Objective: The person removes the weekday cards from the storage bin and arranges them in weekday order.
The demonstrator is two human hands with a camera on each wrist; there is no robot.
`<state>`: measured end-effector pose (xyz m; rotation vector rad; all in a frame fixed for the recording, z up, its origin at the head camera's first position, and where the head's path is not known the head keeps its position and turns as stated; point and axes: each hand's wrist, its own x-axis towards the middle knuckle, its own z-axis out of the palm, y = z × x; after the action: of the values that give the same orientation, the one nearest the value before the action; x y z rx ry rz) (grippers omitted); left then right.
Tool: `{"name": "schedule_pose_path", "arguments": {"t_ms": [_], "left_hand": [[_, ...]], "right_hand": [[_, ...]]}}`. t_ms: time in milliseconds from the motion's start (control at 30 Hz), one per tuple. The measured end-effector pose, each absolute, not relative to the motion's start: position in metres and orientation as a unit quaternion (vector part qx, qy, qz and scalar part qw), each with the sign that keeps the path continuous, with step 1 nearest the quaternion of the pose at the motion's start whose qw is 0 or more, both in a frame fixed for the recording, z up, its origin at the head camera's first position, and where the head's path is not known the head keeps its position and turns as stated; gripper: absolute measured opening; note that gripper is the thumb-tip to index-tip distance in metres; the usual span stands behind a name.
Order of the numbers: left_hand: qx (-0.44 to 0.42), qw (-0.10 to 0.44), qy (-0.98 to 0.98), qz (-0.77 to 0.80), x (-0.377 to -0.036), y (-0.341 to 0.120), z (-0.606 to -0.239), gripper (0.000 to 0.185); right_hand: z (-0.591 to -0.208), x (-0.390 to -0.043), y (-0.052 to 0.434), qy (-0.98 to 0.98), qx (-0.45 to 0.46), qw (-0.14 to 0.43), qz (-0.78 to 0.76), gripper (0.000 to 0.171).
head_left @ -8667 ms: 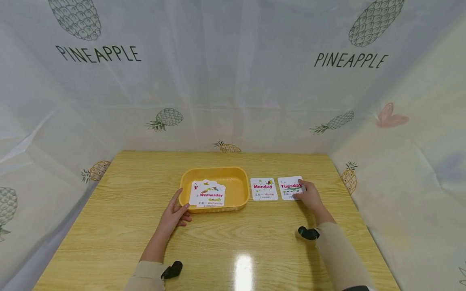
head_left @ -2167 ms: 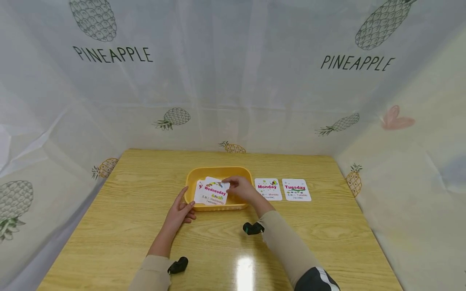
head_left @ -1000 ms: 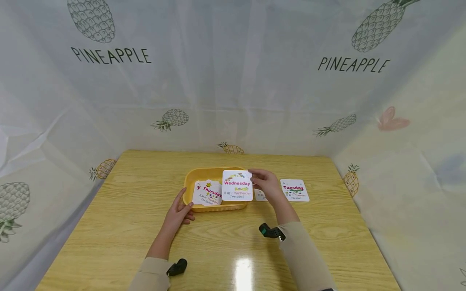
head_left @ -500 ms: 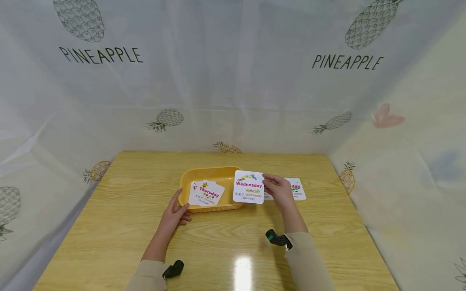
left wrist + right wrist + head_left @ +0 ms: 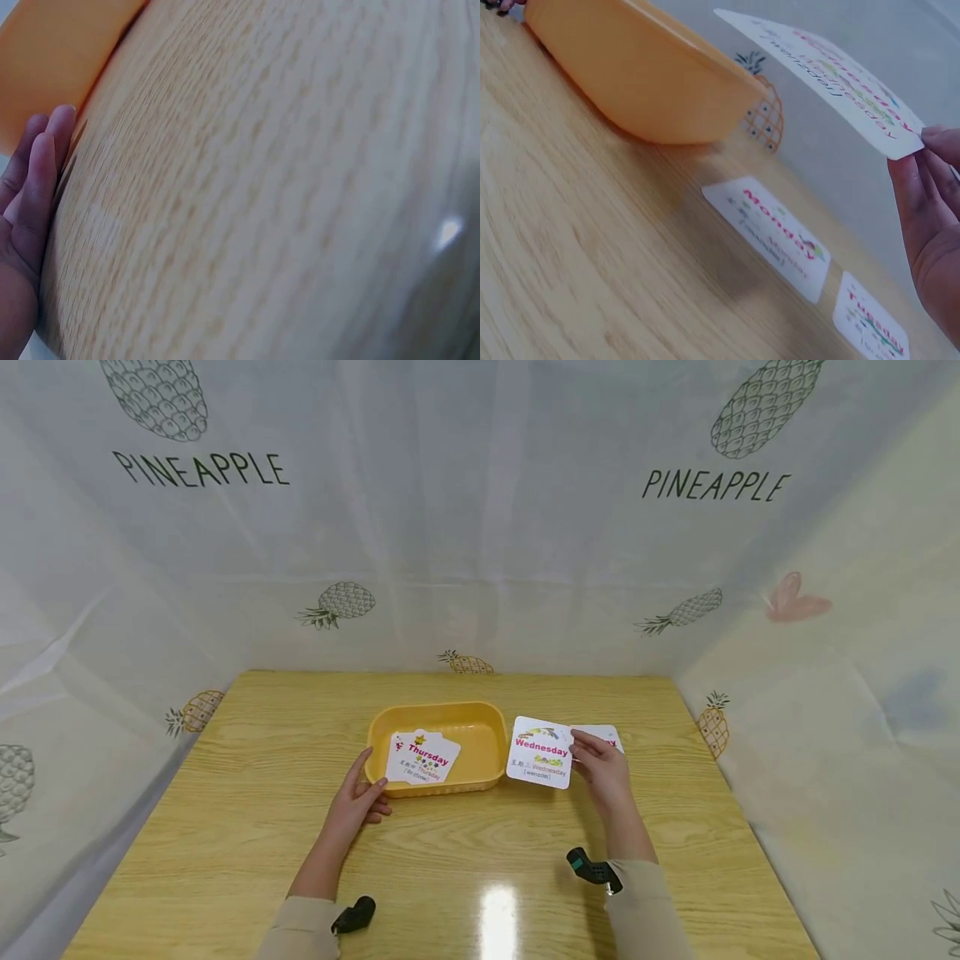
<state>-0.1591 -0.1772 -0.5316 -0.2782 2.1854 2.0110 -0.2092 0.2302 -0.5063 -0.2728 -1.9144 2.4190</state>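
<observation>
My right hand (image 5: 606, 770) pinches the right edge of a white Wednesday flashcard (image 5: 539, 752) between thumb and fingertips. In the right wrist view, that card is tilted, well above the table. Below it lie the Monday card (image 5: 771, 238) and, to its right, the Tuesday card (image 5: 870, 319). From the head, Wednesday covers Monday, while card and hand overlap Tuesday. My left hand (image 5: 357, 800) rests at the near left corner of a yellow plastic tray (image 5: 480, 785), thumb and forefinger spread along its rim. Inside, a Thursday card (image 5: 423, 758) tops a small uneven stack.
The wood-grain table (image 5: 435, 877) reflects a bright light near its front. Behind and on both sides hangs a pale curtain (image 5: 465, 527) printed with pineapples. A black wrist device (image 5: 594, 870) sits by the right sleeve, and another black device (image 5: 354, 915) by the left.
My right hand lifted the Wednesday card from the tray, exposing Thursday, and carried it right until it lies over Monday. Earlier it let go of Tuesday on the table. My left hand stayed at the tray.
</observation>
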Motion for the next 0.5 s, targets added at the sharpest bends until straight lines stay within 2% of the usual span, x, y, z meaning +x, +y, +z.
{"name": "schedule_pose_path", "arguments": {"t_ms": [233, 500], "left_hand": [[-0.107, 0.071, 0.731, 0.671, -0.169, -0.183, -0.56, 0.069], [-0.104, 0.085, 0.721, 0.679, -0.164, -0.181, -0.543, 0.069]], "right_hand": [[-0.513, -0.205, 0.251, -0.644, -0.061, 0.006, 0.763, 0.048], [-0.516, -0.201, 0.272, -0.666, -0.031, -0.008, 0.746, 0.055]]}}
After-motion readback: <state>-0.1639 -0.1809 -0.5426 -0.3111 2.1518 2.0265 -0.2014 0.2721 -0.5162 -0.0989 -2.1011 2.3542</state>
